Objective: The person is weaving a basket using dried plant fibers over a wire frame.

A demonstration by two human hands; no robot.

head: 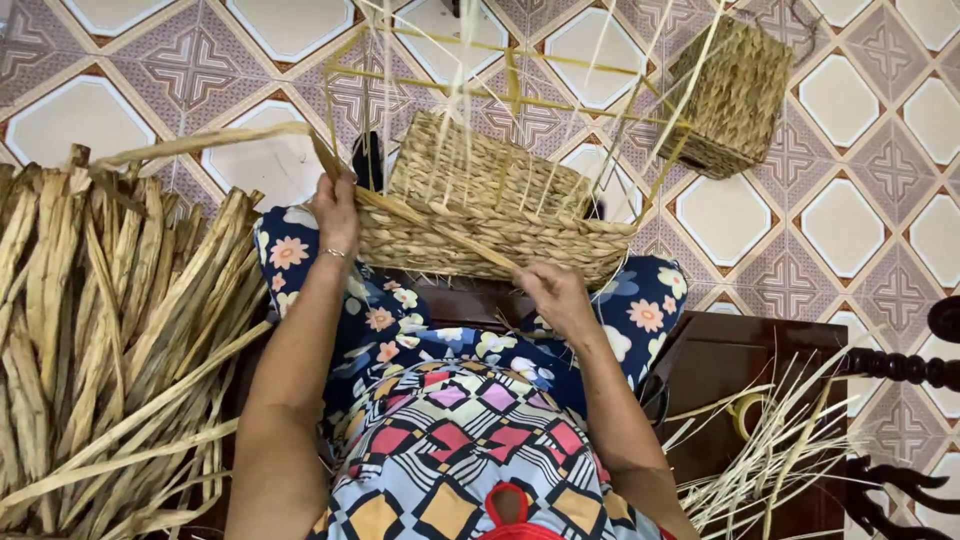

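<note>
A half-woven straw basket (480, 210) rests on my knees, with thin upright stakes and a yellow wire frame rising from its rim. My left hand (337, 212) grips a long flat straw strand (200, 143) at the basket's left corner; the strand arcs away to the left. My right hand (555, 295) pinches the same strand's weave against the basket's near wall, low and to the right of centre. I wear floral blue trousers and a patterned top.
A thick bundle of dried flat straw (110, 340) lies at my left. A finished woven cube basket (730, 95) sits on the tiled floor at upper right. Thin pale straw strips (770, 450) fan out beside a dark wooden seat (740, 370).
</note>
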